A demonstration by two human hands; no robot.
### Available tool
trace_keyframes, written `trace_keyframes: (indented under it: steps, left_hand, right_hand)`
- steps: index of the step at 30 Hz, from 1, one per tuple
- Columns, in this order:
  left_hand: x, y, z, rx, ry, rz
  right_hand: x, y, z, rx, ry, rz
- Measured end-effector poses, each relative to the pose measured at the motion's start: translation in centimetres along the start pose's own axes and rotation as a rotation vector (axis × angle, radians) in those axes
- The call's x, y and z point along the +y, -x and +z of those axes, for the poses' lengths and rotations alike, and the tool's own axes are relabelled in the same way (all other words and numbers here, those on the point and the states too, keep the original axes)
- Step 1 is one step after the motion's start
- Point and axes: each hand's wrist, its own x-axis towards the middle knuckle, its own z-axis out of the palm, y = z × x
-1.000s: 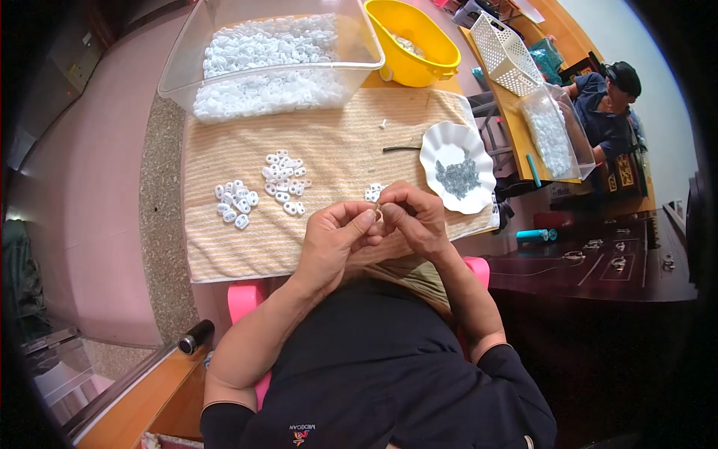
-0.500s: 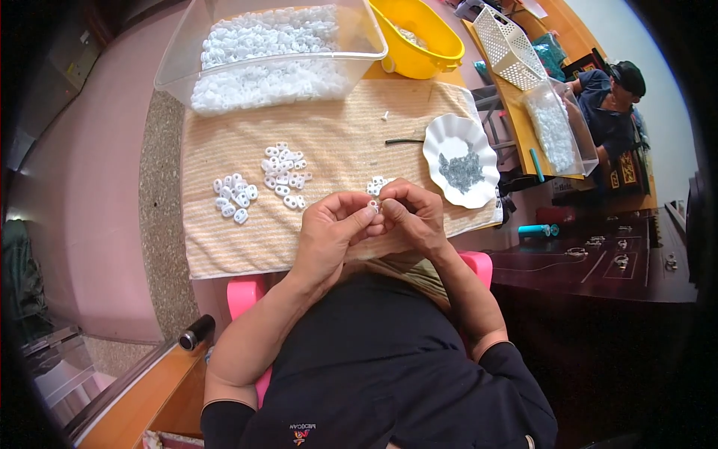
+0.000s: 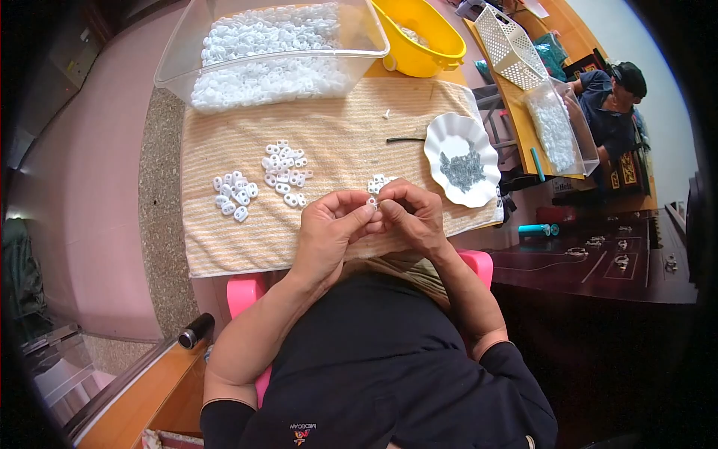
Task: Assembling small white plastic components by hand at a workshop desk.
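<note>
Nearest you, your black shirt (image 3: 374, 367) fills the lower middle, with a pink seat edge (image 3: 243, 293) showing on either side of your waist. Your forearms rise from there and your two hands meet at the near edge of the striped cloth (image 3: 329, 142).

Your left hand (image 3: 329, 232) and right hand (image 3: 407, 217) are pressed together, fingertips touching. Between them you pinch a small white plastic piece (image 3: 371, 202); your left thumb and forefinger close on it from the left, and your right fingers curl over it from the right. What your right fingertips hold besides is too small to tell.

Just beyond your hands lies a small cluster of white pieces (image 3: 378, 182) on the cloth. Further left are two more groups: a middle pile (image 3: 284, 170) and a left pile (image 3: 234, 197), well apart from your hands.

To the right, the white scalloped dish (image 3: 449, 142) holds a heap of small grey metal parts (image 3: 464, 168). A thin dark tool (image 3: 405, 139) lies just left of the dish.

Far across the cloth, a clear plastic bin (image 3: 179, 63) is full of white pieces. Right of it stands a yellow bowl (image 3: 441, 52), then a white basket (image 3: 508, 41). Another person (image 3: 609, 105) sits at the far right.
</note>
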Motion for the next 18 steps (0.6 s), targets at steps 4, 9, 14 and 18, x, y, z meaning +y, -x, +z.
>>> trace_keyframes:
  steps: [4, 9, 14, 18]
  left_hand:
    - [-0.01, 0.04, 0.01, -0.003, -0.001, -0.003]
    - [-0.15, 0.02, 0.05, 0.007, -0.011, 0.009]
    - [-0.34, -0.04, -0.13, 0.004, -0.021, 0.023]
    - [-0.79, -0.06, -0.32, 0.024, -0.051, 0.032]
  right_hand:
    - [0.13, -0.09, -0.05, -0.009, 0.021, -0.040]
    - [0.18, -0.08, -0.08, -0.008, 0.041, -0.054]
    - [-0.18, -0.11, 0.11, -0.006, 0.057, -0.053]
    - [-0.04, -0.15, -0.05, -0.012, 0.120, -0.064]
